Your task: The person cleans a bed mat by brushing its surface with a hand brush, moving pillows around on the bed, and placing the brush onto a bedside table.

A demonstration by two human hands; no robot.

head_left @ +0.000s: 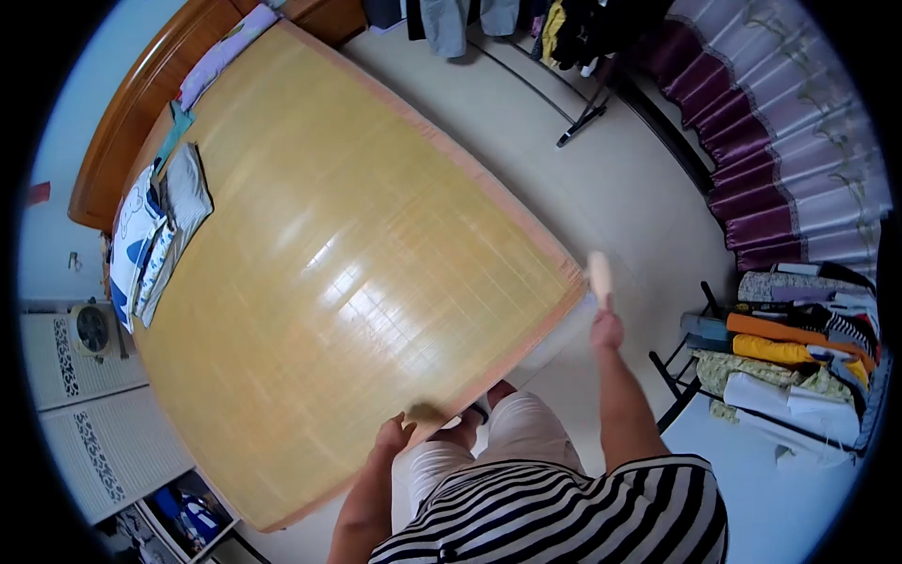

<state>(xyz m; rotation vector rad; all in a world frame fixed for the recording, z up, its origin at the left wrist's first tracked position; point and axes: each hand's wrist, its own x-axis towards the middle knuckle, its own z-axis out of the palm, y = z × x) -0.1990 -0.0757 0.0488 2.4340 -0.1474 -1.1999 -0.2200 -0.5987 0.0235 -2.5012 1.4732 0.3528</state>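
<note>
In my right hand [607,329] is a pale wooden brush [600,274], with my fingers closed around its handle. It is raised just past the bed's near right corner, its light bristles towards the bed and a little blurred. My left hand [395,433] hovers at the near edge of the bed with nothing in it and its fingers apart. A yellow-brown woven sleeping mat [282,235] with an orange border covers the bed. Beside my left hand a dark shadow falls on the mat.
Pillows [188,193] and a folded purple cover [221,61] lie by the wooden headboard [122,113]. Clothes racks hold garments [780,348] at right and at the top. A purple and white curtain [752,169] hangs at right. A fan [92,329] stands by white cabinets [103,404].
</note>
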